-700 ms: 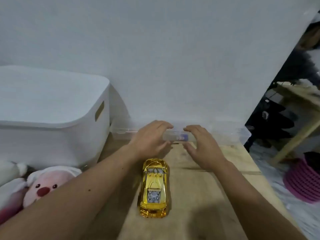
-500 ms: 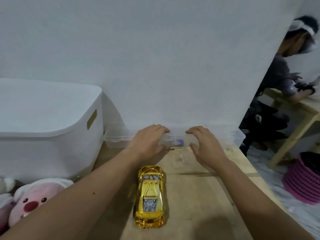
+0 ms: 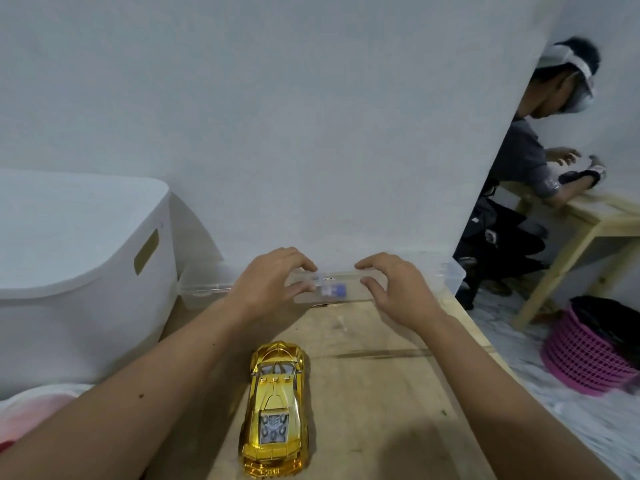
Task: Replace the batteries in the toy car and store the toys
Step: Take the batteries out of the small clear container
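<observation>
A shiny gold toy car (image 3: 275, 410) stands on the wooden table (image 3: 381, 393), nose pointing away from me. Behind it a long clear plastic box (image 3: 207, 289) lies against the white wall, with a small blue item (image 3: 334, 291) showing through its front. My left hand (image 3: 273, 289) and my right hand (image 3: 398, 289) both grip the middle of this box, fingers curled over its top edge and thumbs on its front. What else the box holds is too blurred to tell.
A big white lidded storage bin (image 3: 86, 254) fills the left side. A pink plush toy (image 3: 34, 410) peeks in at the lower left. Right of the table are the floor, a pink basket (image 3: 588, 358) and another person (image 3: 526, 161) at a second wooden table.
The view has tilted up, so the plush toy has slid mostly out of sight. Both hands stay on the clear box in about the same place.
</observation>
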